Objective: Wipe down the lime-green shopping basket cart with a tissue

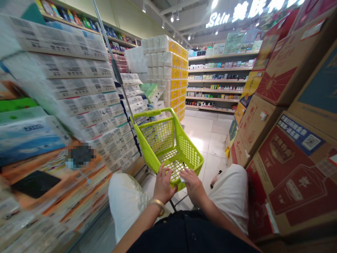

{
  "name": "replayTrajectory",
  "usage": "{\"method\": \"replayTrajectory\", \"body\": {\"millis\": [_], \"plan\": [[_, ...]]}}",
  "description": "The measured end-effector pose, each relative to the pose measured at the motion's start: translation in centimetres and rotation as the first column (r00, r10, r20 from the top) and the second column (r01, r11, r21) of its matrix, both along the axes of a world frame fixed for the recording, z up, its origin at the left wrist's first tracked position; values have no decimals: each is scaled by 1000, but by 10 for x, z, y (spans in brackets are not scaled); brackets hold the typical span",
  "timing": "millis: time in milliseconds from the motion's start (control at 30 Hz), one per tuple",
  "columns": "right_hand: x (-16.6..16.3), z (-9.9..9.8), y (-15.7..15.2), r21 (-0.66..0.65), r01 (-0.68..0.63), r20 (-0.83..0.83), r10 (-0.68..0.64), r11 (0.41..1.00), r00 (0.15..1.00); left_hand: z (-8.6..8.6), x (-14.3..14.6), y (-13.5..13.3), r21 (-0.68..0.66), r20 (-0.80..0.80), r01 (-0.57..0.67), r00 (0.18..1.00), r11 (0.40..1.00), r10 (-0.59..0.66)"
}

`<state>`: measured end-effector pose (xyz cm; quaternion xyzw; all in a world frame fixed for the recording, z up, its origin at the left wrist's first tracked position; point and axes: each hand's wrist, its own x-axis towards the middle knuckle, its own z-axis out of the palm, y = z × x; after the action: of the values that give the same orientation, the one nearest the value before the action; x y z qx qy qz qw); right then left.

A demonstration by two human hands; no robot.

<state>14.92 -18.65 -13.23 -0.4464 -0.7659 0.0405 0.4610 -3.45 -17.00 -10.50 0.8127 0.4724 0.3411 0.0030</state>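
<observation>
A lime-green shopping cart (188, 147) with a lattice-walled basket stands between my knees. My left hand (163, 183) is at the near rim of the cart, with its fingers over the edge and its thumb on the outside. A gold bangle (157, 203) circles the left wrist. My right hand (193, 183) lies at the same rim, a little to the right. Under its bent fingers shows a small white piece (182, 177) that looks like a tissue or cloth, pressed against the green plastic. A thin metal pole (112, 58) rises at the cart's left corner.
Stacked paper packs (84, 80) form a wall on the left, with a dark phone-like object (37, 183) on the lower packs. Cardboard boxes (295, 168) are piled close on the right. Behind the cart stand yellow-and-white paper rolls (179, 77), tiled floor (207, 130) and product shelves (218, 82).
</observation>
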Motion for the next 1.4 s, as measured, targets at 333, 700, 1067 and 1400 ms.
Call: {"method": "replayTrajectory", "body": {"millis": [333,700,1067,1400], "plan": [[41,-1,13,-18,266,-85,-267,964,960,2,0,-2,-19,-14,-16,1000,1000,15],[13,-5,5,-3,7,4,-7,1000,1000,3,-3,-2,-5,-18,-8,1000,1000,8],[3,-6,-1,2,-53,36,53,999,998,2,-1,-2,-2,-13,-7,1000,1000,7],[39,-4,13,-27,286,-95,-287,958,953,1,1,-3,3,-8,-18,1000,1000,18]]}}
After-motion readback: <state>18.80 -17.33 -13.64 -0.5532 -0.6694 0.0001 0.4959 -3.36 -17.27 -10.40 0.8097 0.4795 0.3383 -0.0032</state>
